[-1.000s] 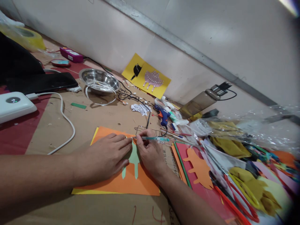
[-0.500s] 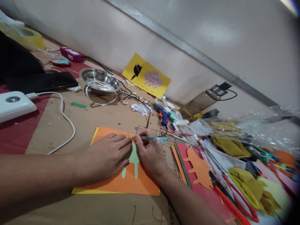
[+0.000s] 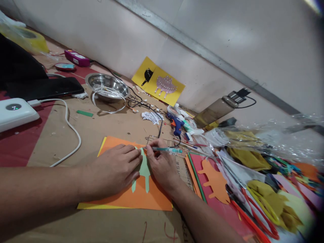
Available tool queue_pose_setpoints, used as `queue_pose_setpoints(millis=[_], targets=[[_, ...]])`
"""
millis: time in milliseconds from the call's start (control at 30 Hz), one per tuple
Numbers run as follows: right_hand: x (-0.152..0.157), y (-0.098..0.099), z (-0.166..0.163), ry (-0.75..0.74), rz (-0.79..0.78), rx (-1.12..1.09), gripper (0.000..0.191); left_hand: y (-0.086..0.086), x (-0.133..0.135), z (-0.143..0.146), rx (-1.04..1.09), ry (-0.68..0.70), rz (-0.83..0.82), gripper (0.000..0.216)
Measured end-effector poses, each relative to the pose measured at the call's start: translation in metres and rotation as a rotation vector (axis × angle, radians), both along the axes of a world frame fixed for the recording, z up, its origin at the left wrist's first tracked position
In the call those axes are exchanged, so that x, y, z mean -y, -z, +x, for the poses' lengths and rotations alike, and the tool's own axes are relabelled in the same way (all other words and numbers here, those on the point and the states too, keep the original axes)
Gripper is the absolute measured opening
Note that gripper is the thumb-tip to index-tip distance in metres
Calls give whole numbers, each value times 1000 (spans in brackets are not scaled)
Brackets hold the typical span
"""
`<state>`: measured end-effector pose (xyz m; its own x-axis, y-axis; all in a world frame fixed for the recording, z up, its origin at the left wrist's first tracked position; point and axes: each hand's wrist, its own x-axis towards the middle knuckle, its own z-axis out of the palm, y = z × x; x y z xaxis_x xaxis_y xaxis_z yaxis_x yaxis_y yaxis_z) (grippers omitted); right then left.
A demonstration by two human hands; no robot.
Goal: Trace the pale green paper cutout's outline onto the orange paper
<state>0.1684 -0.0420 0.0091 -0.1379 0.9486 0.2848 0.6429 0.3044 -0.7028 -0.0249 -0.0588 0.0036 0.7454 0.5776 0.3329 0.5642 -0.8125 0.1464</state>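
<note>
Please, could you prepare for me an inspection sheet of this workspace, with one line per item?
Surface: brown cardboard, bearing a loose green strip.
Job's things: green cutout on an orange sheet, yellow sheet beneath; pen.
Clutter: metal bowl, glue gun, clear plastic at right.
Hands: left hand flat, partly hiding the cutout; right hand holds the pen.
Cables: white cable from a white device; black cable between bowl and glue gun.
Surroundings: pale wall behind; bottle and yellow cards near it.

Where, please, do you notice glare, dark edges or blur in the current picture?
In the head view, bright glints dot the clear plastic wrap and a pale sheen sits on the wall; in the same head view, the far right edge darkens and blurs, while the left hand and right hand look fairly sharp.
</note>
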Motion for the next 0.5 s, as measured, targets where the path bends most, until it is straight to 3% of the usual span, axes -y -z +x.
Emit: queue_pose_setpoints(millis=[500], targets=[[0, 0, -1, -15, -22, -28, 16, 0, 1, -3, 9, -6, 16, 25]])
